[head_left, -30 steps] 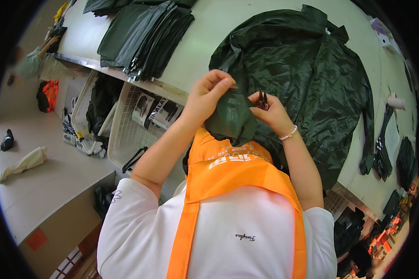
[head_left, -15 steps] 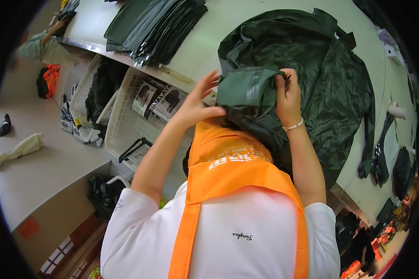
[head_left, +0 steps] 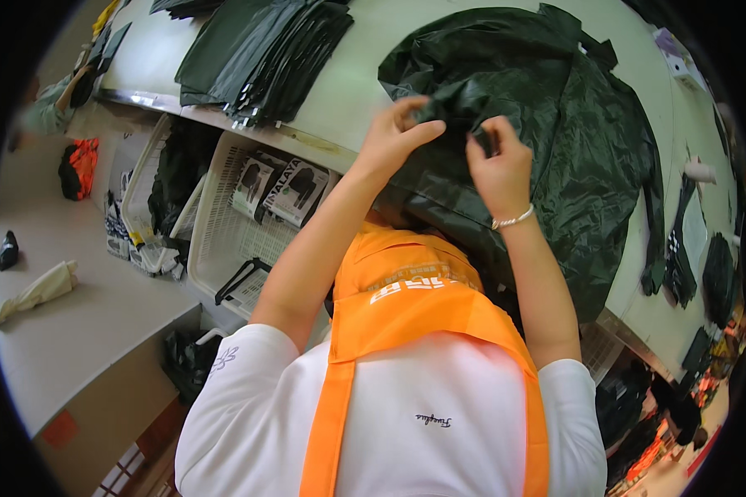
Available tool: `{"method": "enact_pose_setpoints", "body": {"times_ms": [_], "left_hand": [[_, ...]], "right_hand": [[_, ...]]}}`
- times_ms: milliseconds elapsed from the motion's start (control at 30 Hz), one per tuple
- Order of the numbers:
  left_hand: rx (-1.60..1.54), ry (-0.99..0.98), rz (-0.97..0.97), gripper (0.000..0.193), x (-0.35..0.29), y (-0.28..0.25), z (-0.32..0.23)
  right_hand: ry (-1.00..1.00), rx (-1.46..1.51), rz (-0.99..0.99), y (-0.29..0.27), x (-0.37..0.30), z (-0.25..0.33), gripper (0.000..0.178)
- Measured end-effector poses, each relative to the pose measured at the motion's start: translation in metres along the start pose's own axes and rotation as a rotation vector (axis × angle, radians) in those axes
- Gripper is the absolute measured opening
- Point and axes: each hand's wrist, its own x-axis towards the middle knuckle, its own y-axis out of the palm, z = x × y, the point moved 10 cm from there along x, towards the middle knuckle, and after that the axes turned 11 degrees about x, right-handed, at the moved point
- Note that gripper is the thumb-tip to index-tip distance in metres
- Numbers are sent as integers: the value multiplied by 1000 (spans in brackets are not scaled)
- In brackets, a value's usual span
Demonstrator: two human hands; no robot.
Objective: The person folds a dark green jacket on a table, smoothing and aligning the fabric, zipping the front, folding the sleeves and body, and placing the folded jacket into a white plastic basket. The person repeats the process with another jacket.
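A dark green, shiny rain jacket [head_left: 555, 166] lies spread and crumpled on the table in front of me, one sleeve trailing down its right side. Over its left part, my left hand [head_left: 395, 139] has thumb and fingers curled around a raised bunch of the fabric; the fingertips are slightly blurred. Close beside it, my right hand [head_left: 502, 166] pinches a dark fold of the same jacket between thumb and bent fingers. The fabric between the two hands is gathered up off the rest. What lies under this bunch is hidden.
A stack of folded dark green garments [head_left: 261, 58] sits at the table's far left. Below the edge, a white plastic basket [head_left: 211, 240] holds printed packets [head_left: 294, 192]. A white spool [head_left: 699, 171] and dark garments [head_left: 719, 282] lie at right. Another person's hand [head_left: 79, 74] shows far left.
The lighter green folded piece in my right hand is no longer visible. My left hand has moved up and right from spread fingers to a grip on the fabric. The view has shifted slightly.
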Motion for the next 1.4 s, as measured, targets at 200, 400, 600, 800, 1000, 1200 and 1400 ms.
{"method": "enact_pose_setpoints", "body": {"times_ms": [200,400,600,800,1000,1200,1400], "left_hand": [[-20,-346,328,35,-37,45,2],[863,187,-484,12,-13,-60,-72],[798,285,-425,24,-51,-69,-92],[861,655,-414,38,-89,-21,-123],[785,824,-245,30,-92,3,-123],[733,898,-192,30,-100,4,-137],[681,891,-160,29,-100,9,-146]], "right_hand": [[-80,-7,-114,-26,7,-6,14],[214,266,199,9,-27,15,26],[115,134,-52,-32,-25,11,24],[-126,-58,-177,-52,-26,37,26],[-28,-81,-69,-38,-34,45,25],[26,-274,66,-39,-55,36,26],[142,194,172,-37,-72,51,36]]}}
